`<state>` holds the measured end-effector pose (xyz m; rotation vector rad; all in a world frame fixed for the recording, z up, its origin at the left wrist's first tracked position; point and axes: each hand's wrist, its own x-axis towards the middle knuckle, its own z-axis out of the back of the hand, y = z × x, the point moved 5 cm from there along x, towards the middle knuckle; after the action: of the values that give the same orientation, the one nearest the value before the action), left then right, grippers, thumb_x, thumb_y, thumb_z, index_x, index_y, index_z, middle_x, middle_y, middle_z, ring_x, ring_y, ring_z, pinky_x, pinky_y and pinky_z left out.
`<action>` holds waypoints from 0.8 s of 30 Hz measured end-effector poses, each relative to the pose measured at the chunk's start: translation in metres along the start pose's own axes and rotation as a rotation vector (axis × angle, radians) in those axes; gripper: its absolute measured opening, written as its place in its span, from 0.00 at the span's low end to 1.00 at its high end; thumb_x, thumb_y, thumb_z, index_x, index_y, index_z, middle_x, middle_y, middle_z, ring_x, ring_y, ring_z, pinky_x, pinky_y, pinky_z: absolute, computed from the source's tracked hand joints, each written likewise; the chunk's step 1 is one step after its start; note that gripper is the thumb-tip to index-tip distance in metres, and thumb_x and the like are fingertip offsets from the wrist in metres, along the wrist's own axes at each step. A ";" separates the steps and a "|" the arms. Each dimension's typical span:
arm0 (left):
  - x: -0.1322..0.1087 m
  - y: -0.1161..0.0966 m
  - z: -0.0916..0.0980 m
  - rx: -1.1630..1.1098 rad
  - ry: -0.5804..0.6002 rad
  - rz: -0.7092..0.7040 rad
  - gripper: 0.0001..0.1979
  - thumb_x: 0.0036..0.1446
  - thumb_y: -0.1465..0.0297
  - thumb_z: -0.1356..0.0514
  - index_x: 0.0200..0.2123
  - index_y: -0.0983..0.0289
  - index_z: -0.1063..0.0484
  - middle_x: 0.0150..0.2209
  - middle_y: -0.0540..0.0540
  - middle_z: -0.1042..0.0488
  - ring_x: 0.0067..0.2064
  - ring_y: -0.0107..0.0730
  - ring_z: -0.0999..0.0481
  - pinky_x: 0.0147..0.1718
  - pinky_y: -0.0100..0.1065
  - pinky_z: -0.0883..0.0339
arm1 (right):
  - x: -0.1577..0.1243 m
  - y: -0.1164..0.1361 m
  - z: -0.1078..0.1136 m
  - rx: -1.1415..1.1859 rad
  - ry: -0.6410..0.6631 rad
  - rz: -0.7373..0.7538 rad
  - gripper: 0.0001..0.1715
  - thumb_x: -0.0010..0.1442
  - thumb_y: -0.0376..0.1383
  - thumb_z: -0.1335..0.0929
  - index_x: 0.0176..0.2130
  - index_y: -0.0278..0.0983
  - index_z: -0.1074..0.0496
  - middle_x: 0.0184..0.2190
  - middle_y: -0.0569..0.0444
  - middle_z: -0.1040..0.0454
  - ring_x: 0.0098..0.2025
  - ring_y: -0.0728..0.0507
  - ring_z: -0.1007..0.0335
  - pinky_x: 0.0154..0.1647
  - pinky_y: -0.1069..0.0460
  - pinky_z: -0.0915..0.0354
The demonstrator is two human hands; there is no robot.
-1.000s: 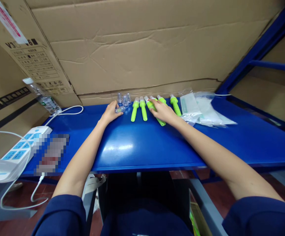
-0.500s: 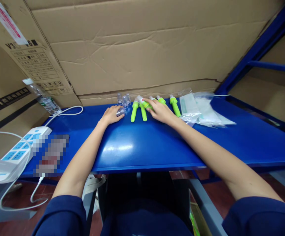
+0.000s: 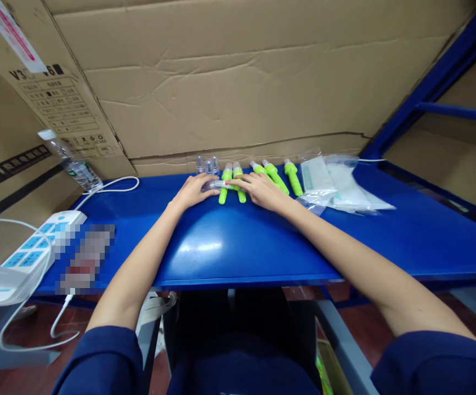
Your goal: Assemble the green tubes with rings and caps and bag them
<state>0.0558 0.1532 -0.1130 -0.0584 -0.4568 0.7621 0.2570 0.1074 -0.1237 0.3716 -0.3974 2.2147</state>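
My left hand is closed around a small clear plastic cap, thumb and fingers on its sides. In my right hand is a lime-green stick with a white end, partly hidden by the fingers. That white end, with a red spot, points left and meets or enters the cap's open side. Beneath them lie two more lime-green sticks with clear tops, side by side. Right of my right hand are several similar sticks. Behind my left hand stand three clear caps.
Clear plastic bags with white contents lie right on the blue table. A water bottle leans at the back left. A white power strip, a cable and a blurred-out phone lie left. Cardboard walls the back.
My right hand has brought the green stick lower and turned it so its white end points left. My left hand has moved slightly right with the cap, and the two now meet.
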 end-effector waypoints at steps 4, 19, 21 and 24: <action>0.001 -0.014 0.001 0.031 -0.005 -0.039 0.24 0.62 0.58 0.37 0.59 0.60 0.29 0.53 0.60 0.24 0.53 0.44 0.23 0.51 0.39 0.34 | 0.001 0.001 0.000 0.073 -0.036 -0.001 0.35 0.67 0.25 0.43 0.70 0.44 0.41 0.59 0.41 0.30 0.57 0.36 0.32 0.53 0.43 0.39; -0.001 -0.038 0.000 0.153 0.023 -0.080 0.25 0.65 0.56 0.41 0.60 0.64 0.31 0.55 0.63 0.24 0.56 0.47 0.25 0.55 0.42 0.38 | 0.003 0.003 0.006 0.305 -0.152 -0.055 0.32 0.68 0.38 0.39 0.68 0.35 0.41 0.57 0.38 0.27 0.56 0.31 0.31 0.57 0.34 0.38; 0.000 -0.039 -0.001 0.180 0.046 -0.075 0.26 0.66 0.57 0.43 0.61 0.66 0.32 0.55 0.64 0.24 0.55 0.48 0.24 0.54 0.41 0.37 | 0.003 0.005 0.008 0.285 -0.156 -0.052 0.30 0.69 0.37 0.40 0.67 0.34 0.40 0.55 0.37 0.25 0.54 0.31 0.29 0.57 0.35 0.39; 0.000 -0.045 -0.002 0.248 0.060 -0.076 0.26 0.68 0.58 0.46 0.63 0.67 0.34 0.56 0.65 0.25 0.54 0.48 0.24 0.53 0.41 0.37 | 0.003 0.006 0.009 0.256 -0.180 -0.045 0.28 0.69 0.37 0.42 0.65 0.30 0.38 0.54 0.34 0.25 0.54 0.31 0.28 0.55 0.36 0.40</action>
<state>0.0859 0.1211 -0.1051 0.1659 -0.3035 0.7354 0.2522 0.1019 -0.1152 0.7136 -0.1973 2.1993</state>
